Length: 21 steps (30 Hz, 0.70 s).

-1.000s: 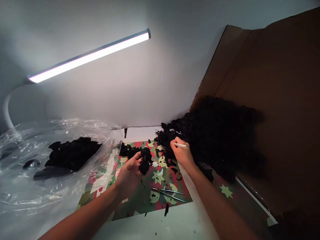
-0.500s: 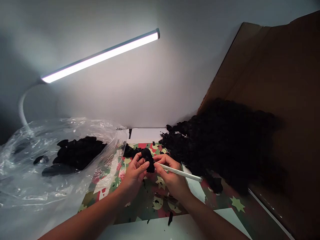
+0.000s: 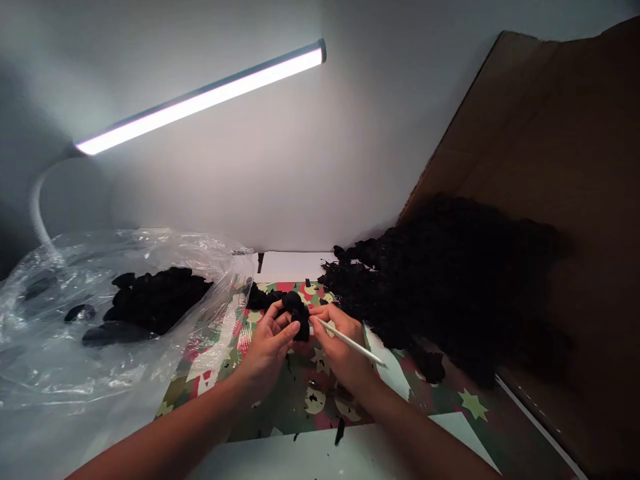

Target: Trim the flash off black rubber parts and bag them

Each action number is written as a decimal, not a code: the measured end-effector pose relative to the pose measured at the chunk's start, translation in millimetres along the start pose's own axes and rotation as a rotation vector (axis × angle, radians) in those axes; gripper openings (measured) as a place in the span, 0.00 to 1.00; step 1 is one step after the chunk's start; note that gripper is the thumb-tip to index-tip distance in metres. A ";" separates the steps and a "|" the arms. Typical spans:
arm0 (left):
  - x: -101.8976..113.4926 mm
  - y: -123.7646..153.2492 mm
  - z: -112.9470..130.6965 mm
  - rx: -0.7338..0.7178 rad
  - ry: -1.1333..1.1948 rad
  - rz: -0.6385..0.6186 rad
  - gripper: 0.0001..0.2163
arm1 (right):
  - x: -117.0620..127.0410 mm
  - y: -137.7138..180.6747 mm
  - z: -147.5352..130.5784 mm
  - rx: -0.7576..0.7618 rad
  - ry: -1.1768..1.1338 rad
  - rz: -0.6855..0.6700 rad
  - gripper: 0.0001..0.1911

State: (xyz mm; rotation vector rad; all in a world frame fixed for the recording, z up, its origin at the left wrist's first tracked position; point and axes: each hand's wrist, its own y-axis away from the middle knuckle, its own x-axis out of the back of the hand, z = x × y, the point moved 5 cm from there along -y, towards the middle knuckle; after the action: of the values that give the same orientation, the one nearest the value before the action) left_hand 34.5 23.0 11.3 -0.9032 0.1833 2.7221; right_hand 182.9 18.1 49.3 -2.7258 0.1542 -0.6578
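Note:
My left hand is closed round a small black piece, held just above the patterned mat. My right hand grips a thin white stick like a pen, its tip touching the black piece. Both hands meet at the middle of the mat. A large heap of black pieces lies just to the right of my right hand.
A clear plastic bag with more black pieces lies at the left. A lit lamp bar hangs overhead. A brown cardboard sheet leans at the right. Black scraps dot the mat and the white table edge.
My right hand has come from the black heap to the piece in my left hand, bringing the stick's tip against it. The view shifted slightly.

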 end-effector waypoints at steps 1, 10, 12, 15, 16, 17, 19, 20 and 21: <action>-1.4 0.3 0.9 -0.002 0.002 -0.016 0.21 | 1.7 -5.1 10.0 -0.036 0.026 0.006 0.10; -1.1 0.7 6.2 0.079 0.076 0.066 0.15 | 20.9 -23.1 32.5 -0.058 0.015 0.009 0.13; 0.0 0.4 3.8 0.124 0.088 0.093 0.16 | 18.1 -19.2 27.8 -0.080 -0.041 -0.007 0.14; 4.7 0.7 0.0 0.134 0.055 0.161 0.17 | 9.7 -13.2 22.5 -0.132 -0.242 -0.066 0.15; 5.7 0.6 -1.2 0.126 0.032 0.160 0.16 | 6.9 -11.3 20.6 -0.141 -0.310 -0.084 0.15; 6.2 0.4 -2.4 0.117 0.006 0.141 0.15 | 4.6 -9.5 18.4 -0.143 -0.359 -0.100 0.15; 6.5 -0.8 -4.9 0.093 -0.044 0.075 0.14 | 1.5 -6.1 14.3 -0.135 -0.391 -0.117 0.14; 7.1 -1.7 -5.8 0.074 -0.062 0.047 0.13 | 0.7 -4.4 12.7 -0.133 -0.392 -0.120 0.13; 8.2 -2.7 -6.8 0.056 -0.075 0.030 0.13 | 0.1 -2.8 11.3 -0.132 -0.389 -0.121 0.13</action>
State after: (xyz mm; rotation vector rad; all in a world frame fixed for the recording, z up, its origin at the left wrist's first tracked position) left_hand 32.8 26.0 0.8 -0.7881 0.2590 2.7579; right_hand 188.3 24.0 40.8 -2.9458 -0.0635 -0.1398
